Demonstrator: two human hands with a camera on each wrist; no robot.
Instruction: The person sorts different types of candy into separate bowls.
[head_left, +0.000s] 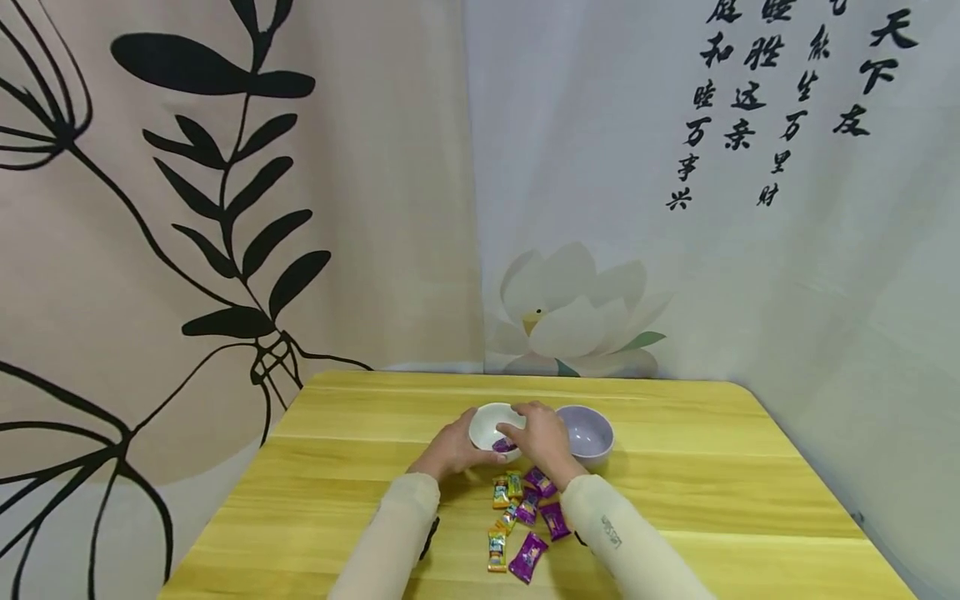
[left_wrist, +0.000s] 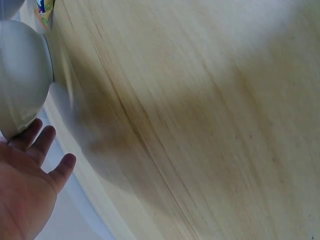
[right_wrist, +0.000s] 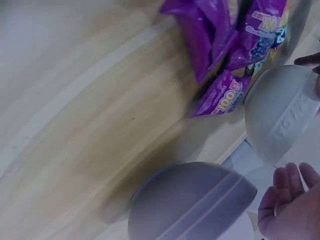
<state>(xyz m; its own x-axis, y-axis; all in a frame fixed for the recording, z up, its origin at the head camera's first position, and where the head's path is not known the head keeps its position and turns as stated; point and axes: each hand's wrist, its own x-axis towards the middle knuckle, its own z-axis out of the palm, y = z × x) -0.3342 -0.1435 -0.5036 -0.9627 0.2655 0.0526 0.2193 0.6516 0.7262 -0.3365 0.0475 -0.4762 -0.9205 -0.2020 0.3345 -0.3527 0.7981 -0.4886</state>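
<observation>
A white bowl [head_left: 483, 423] stands on the wooden table with a purple-wrapped candy [head_left: 504, 446] inside. My left hand [head_left: 456, 446] holds the bowl from its left side, thumb along the front and fingers by the far rim. In the left wrist view, fingertips touch the bowl's wall [left_wrist: 25, 70]. Over the bowl's right side is my right hand [head_left: 543, 433], thumb above the inside and fingers loosely bent, with nothing seen between them. A lavender bowl [head_left: 590, 433] stands just right of that hand; its wall [right_wrist: 190, 205] fills the lower right wrist view.
Near the forearms lie several purple-wrapped candies [head_left: 528, 557] and several yellow-green ones [head_left: 497, 550], in a loose group before the bowls. The wooden table [head_left: 360, 467] ends at a patterned curtain [head_left: 390, 208] behind.
</observation>
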